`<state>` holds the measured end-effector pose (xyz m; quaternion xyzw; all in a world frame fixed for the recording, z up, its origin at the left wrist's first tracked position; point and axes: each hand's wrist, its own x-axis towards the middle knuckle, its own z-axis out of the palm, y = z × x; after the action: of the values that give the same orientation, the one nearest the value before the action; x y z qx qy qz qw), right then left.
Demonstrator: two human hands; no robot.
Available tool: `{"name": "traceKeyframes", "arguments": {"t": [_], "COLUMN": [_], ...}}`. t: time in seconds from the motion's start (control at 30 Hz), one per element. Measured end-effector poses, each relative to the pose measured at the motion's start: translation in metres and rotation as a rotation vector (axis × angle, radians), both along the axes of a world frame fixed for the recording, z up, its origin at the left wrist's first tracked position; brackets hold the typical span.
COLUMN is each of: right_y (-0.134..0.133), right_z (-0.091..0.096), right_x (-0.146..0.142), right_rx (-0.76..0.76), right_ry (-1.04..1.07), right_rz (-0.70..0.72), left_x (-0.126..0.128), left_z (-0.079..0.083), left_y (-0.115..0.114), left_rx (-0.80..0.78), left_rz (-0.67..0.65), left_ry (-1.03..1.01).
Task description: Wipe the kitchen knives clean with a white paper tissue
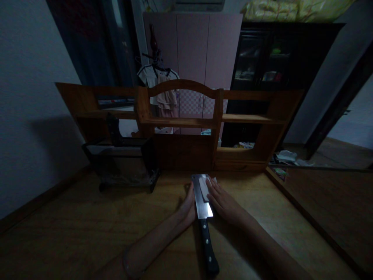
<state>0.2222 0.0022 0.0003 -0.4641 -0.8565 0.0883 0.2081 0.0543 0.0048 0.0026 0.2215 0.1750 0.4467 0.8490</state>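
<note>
A kitchen cleaver (pixel 201 210) with a broad shiny blade and a black riveted handle points away from me, its handle toward my body. My left hand (pixel 188 208) holds the blade along its left side, the thumb at the edge and the other fingers hidden beneath. On the upper part of the blade lies a folded white tissue (pixel 204 190). My right hand (pixel 223 200) presses this tissue against the metal, fingers close together and reaching over from the right side.
Beneath my hands is a wooden tabletop (pixel 157 229). A wooden shelf unit (pixel 183 122) stands along its far side. At the left sits a black-framed holder (pixel 121 165) with a black-handled item (pixel 114 130) upright in it. A pink wardrobe (pixel 192 46) and dark cabinet (pixel 262 58) stand behind.
</note>
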Motion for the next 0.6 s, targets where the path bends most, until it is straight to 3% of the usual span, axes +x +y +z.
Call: {"name": "traceKeyframes", "arguments": {"t": [0.17,0.47,0.6], "right_y": [-0.007,-0.027,-0.020], "right_z": [0.006,0.030,0.028], "right_x": [-0.004,-0.019,-0.009], "right_rx": [-0.016,-0.153,-0.127], "right_ry": [0.000,0.021,0.019], "right_rz": [0.090,0.293,0.228], "left_x": [-0.001,-0.007,-0.006], "left_z": [0.000,-0.020,-0.017], "left_y": [0.000,0.008,0.008], "left_rx": [-0.004,-0.117,-0.065], "left_rz": [-0.011,-0.047,-0.055], "left_ry": [-0.018,-0.002,-0.050]}}
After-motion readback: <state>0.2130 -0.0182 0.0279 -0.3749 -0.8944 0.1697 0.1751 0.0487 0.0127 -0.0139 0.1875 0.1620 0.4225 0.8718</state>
